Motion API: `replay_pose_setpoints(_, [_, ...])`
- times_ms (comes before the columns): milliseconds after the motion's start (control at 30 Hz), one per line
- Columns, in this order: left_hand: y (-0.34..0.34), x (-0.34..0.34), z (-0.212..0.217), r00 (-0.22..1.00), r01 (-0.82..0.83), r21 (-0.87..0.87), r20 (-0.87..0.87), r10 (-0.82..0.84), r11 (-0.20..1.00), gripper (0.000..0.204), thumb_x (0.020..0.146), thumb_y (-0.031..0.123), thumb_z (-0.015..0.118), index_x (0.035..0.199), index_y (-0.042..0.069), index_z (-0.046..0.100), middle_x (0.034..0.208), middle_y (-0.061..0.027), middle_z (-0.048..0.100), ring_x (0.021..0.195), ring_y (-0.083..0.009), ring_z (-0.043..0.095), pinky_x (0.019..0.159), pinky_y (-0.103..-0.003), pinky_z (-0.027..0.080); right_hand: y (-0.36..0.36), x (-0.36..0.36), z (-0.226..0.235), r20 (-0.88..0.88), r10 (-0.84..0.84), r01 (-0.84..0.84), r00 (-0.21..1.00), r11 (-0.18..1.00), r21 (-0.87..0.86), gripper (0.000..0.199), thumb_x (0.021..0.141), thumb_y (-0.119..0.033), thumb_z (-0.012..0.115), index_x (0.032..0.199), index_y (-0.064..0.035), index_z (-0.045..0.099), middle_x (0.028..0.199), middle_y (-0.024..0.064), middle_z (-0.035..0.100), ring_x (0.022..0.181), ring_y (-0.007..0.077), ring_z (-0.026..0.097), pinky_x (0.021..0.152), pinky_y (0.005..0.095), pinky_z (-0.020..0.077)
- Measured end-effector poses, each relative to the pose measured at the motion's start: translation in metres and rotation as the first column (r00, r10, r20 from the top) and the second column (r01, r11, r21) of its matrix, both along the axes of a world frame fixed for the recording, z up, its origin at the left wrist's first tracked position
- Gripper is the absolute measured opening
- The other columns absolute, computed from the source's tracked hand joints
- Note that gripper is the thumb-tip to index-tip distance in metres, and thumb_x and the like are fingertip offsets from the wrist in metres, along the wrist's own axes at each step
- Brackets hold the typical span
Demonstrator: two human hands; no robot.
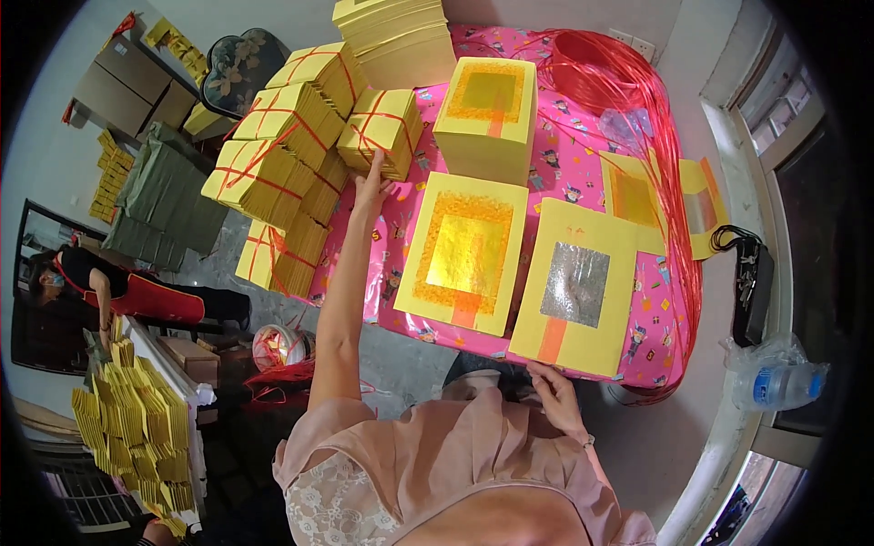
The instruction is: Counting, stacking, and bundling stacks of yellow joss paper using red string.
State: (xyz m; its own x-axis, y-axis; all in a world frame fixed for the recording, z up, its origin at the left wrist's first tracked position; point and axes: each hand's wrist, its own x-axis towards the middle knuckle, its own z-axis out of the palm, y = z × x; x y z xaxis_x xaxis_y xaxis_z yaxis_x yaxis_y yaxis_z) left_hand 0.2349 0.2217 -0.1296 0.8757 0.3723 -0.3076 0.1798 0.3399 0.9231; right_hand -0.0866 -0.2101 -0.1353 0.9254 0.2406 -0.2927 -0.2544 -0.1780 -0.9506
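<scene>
My left hand reaches far out to a yellow paper bundle tied with red string at the table's left side, fingers touching its lower edge. My right hand rests near my body, below the near edge of a yellow paper stack with a silver foil square. Beside that stack lies a stack with a gold foil square, and a taller gold-foil stack stands behind it. All sit on a table with a pink patterned cover.
Several more tied yellow bundles pile up at the table's left edge. Loose red string loops across the far right of the table. A person in black and red works at the left, near fanned yellow sheets. A plastic bottle lies on the right ledge.
</scene>
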Motion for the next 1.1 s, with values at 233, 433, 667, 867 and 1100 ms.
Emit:
replay_pose_setpoints(233, [-0.004, 0.024, -0.012, 0.937, -0.07, -0.066, 0.339, 0.089, 0.995, 0.074, 0.082, 0.031, 0.078, 0.138, 0.009, 0.037, 0.132, -0.0082, 0.051, 0.12, -0.0215, 0.051, 0.099, -0.043, 0.046, 0.0, 0.006, 0.008, 0.007, 0.016, -0.016, 1.0, 0.997, -0.081, 0.028, 0.097, -0.016, 0.054, 0.119, 0.0001, 0.063, 0.108, 0.0096, 0.069, 0.098, 0.0122, 0.062, 0.086, 0.0262, 0.0479])
replay_pose_setpoints(433, [0.009, 0.042, -0.012, 0.994, 0.088, -0.119, 0.075, -0.08, 0.989, 0.069, 0.081, 0.05, 0.074, 0.132, 0.009, 0.051, 0.133, -0.0091, 0.051, 0.116, -0.0238, 0.051, 0.099, -0.041, 0.043, -0.017, -0.002, 0.022, -0.067, -0.027, 0.019, 0.997, 0.992, -0.127, 0.026, 0.097, -0.02, 0.054, 0.114, -0.0037, 0.065, 0.1, 0.0071, 0.07, 0.082, 0.015, 0.062, 0.075, 0.0294, 0.0492])
replay_pose_setpoints(667, [-0.011, -0.035, 0.011, 0.994, 0.105, 0.132, 0.029, -0.11, 0.986, 0.081, 0.09, 0.055, 0.061, 0.143, 0.002, 0.03, 0.137, -0.0182, 0.041, 0.127, -0.0318, 0.044, 0.104, -0.045, 0.041, -0.04, -0.024, 0.02, 0.023, -0.314, 0.315, 0.949, 0.948, -0.043, 0.018, 0.097, -0.012, 0.05, 0.1, 0.0, 0.064, 0.084, 0.0038, 0.065, 0.077, 0.0087, 0.058, 0.07, 0.0244, 0.0471])
replay_pose_setpoints(867, [-0.062, -0.11, 0.021, 0.873, 0.464, -0.085, -0.124, -0.472, 0.882, 0.077, 0.094, 0.064, 0.041, 0.144, 0.004, 0.038, 0.139, -0.0129, 0.049, 0.123, -0.0269, 0.051, 0.105, -0.04, 0.04, -0.064, -0.024, 0.009, 0.183, -0.609, 0.611, 0.772, 0.79, 0.051, 0.014, 0.099, -0.007, 0.045, 0.095, -0.0013, 0.058, 0.079, -0.0009, 0.056, 0.074, 0.0055, 0.05, 0.066, 0.0217, 0.0415])
replay_pose_setpoints(1100, [-0.096, -0.146, 0.028, 0.911, 0.374, -0.121, -0.137, -0.388, 0.92, 0.071, 0.097, 0.06, 0.037, 0.142, 0.004, 0.041, 0.135, -0.0127, 0.053, 0.121, -0.0248, 0.053, 0.104, -0.038, 0.041, -0.076, 0.026, -0.008, 0.289, -0.645, 0.64, 0.708, 0.758, 0.126, 0.031, 0.104, -0.02, 0.042, 0.123, 0.0002, 0.054, 0.118, 0.0087, 0.059, 0.111, 0.015, 0.052, 0.097, 0.0272, 0.0389])
